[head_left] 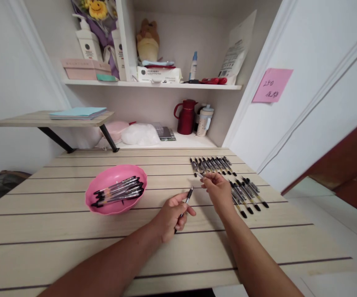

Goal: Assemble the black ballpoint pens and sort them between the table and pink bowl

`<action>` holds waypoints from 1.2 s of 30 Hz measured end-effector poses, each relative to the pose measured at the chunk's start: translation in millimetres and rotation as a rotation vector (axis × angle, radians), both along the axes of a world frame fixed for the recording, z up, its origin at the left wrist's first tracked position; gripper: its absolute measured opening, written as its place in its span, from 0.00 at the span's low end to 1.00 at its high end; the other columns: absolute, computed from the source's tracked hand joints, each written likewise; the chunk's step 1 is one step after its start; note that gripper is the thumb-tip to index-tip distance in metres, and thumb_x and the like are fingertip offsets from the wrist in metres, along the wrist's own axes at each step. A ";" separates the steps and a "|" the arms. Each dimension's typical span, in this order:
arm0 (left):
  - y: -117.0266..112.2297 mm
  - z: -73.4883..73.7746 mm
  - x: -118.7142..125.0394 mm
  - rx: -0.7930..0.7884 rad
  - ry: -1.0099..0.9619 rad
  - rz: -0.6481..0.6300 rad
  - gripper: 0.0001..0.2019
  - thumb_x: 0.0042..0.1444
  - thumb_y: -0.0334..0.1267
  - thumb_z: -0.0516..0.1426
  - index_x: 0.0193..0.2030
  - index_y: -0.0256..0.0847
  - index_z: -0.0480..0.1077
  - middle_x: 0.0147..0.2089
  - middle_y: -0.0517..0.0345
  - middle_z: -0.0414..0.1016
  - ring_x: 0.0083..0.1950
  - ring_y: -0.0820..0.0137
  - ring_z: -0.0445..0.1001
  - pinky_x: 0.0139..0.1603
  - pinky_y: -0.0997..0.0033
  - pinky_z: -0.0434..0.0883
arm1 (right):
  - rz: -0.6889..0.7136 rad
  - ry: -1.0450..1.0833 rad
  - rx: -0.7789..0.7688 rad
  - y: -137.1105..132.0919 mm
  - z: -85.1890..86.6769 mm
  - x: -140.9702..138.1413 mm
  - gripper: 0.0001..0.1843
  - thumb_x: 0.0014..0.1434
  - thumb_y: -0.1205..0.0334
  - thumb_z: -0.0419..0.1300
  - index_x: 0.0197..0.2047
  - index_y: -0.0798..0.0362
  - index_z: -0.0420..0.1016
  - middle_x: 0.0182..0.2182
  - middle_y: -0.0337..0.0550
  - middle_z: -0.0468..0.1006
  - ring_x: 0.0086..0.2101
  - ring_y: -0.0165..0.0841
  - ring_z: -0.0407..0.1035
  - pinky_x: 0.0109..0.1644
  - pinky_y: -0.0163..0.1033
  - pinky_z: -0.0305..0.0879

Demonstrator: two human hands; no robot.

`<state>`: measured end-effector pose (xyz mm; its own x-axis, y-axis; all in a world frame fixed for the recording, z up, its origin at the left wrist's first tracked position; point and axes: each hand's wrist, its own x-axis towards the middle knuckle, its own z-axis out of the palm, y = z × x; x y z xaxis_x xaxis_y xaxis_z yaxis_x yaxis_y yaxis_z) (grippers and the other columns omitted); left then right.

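My left hand (pixel 174 212) is closed around a black-and-clear pen (pixel 189 195), its tip pointing up and away from me. Just to the right, my right hand (pixel 217 187) pinches a small, slim clear piece (pixel 200 175); whether it is a pen cap or another pen part I cannot tell. Beyond that hand lies a row of short dark-and-clear pen pieces (pixel 211 165). Beside its wrist, several pens (pixel 248 196) with yellowish refills and black ends lie side by side. On the left, a pink bowl (pixel 104 209) holds several clear pens (pixel 119 192) with black ends.
The slatted wooden table (pixel 73 255) backs onto a white shelf (pixel 166 85). A red jug (pixel 186 117) and a pale tumbler (pixel 205 121) stand at the back. A small raised stand (pixel 20 119) carries a blue pad (pixel 78 112). A pink note (pixel 273 85) is on the right wall.
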<state>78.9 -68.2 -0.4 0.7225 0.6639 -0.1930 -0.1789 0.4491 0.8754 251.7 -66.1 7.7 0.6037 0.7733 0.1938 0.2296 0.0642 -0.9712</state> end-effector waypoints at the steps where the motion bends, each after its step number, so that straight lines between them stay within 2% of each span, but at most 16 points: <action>1: 0.1 -0.5 -0.1 0.002 0.000 -0.003 0.24 0.49 0.38 0.55 0.55 0.40 0.59 0.30 0.60 0.69 0.14 0.86 0.51 0.13 0.81 0.44 | 0.004 -0.156 -0.054 -5.2 0.6 3.8 0.11 0.47 0.56 0.57 0.32 0.54 0.69 0.23 0.39 0.74 0.23 0.30 0.67 0.28 0.34 0.58; 5: 0.0 -2.9 0.7 0.004 0.011 0.003 0.25 0.50 0.40 0.55 0.55 0.40 0.58 0.31 0.59 0.70 0.14 0.86 0.52 0.13 0.81 0.44 | 0.015 -0.865 -0.333 -35.9 -1.4 17.9 0.05 0.51 0.61 0.53 0.28 0.52 0.68 0.21 0.39 0.72 0.23 0.31 0.65 0.27 0.35 0.51; 7: -0.5 -3.2 1.5 0.007 0.020 0.005 0.26 0.50 0.40 0.55 0.56 0.39 0.57 0.30 0.59 0.70 0.14 0.86 0.51 0.13 0.81 0.45 | -0.003 -1.062 -0.421 -51.3 -6.7 21.6 0.05 0.53 0.64 0.52 0.29 0.52 0.68 0.22 0.40 0.72 0.24 0.32 0.65 0.27 0.35 0.49; 9: -1.4 -2.4 2.4 0.014 0.026 -0.002 0.26 0.51 0.40 0.54 0.57 0.38 0.56 0.30 0.59 0.70 0.14 0.86 0.51 0.13 0.80 0.44 | 0.004 -1.160 -0.452 -63.1 -13.3 23.1 0.05 0.53 0.64 0.51 0.29 0.52 0.67 0.25 0.42 0.73 0.26 0.33 0.66 0.27 0.35 0.49; 16: -2.5 2.6 9.3 -0.008 0.097 0.004 0.25 0.51 0.36 0.51 0.57 0.37 0.55 0.30 0.58 0.69 0.14 0.85 0.51 0.13 0.80 0.45 | 0.014 -1.199 -0.463 -74.1 -25.5 28.7 0.06 0.56 0.63 0.49 0.31 0.52 0.66 0.29 0.43 0.73 0.29 0.33 0.67 0.29 0.35 0.53; 22: -1.6 1.2 18.5 -0.006 0.098 0.015 0.25 0.51 0.38 0.52 0.57 0.37 0.56 0.29 0.59 0.70 0.14 0.85 0.52 0.14 0.80 0.46 | -0.027 -1.209 -0.510 -66.5 -24.8 41.1 0.07 0.57 0.60 0.49 0.33 0.52 0.66 0.29 0.44 0.74 0.28 0.33 0.68 0.27 0.35 0.51; 30: -2.4 -3.6 13.7 0.054 0.061 -0.025 0.27 0.52 0.39 0.52 0.59 0.36 0.54 0.30 0.58 0.70 0.13 0.84 0.55 0.12 0.80 0.50 | -0.098 -1.280 -0.608 -58.8 -25.1 50.0 0.07 0.56 0.59 0.51 0.33 0.53 0.66 0.28 0.44 0.76 0.29 0.36 0.70 0.25 0.35 0.49; 36: -1.6 -3.0 11.9 0.084 0.065 -0.078 0.23 0.52 0.39 0.52 0.56 0.37 0.58 0.30 0.59 0.70 0.14 0.84 0.57 0.11 0.82 0.51 | -0.124 -1.260 -0.623 -60.1 -22.4 49.7 0.09 0.56 0.58 0.50 0.36 0.53 0.66 0.30 0.44 0.76 0.29 0.37 0.70 0.25 0.36 0.50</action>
<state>90.8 -69.8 -3.4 0.7604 0.6220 -0.1868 -0.0880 0.3837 0.9192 301.4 -126.2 -14.7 0.3542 0.8864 0.2980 0.9253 -0.3783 0.0255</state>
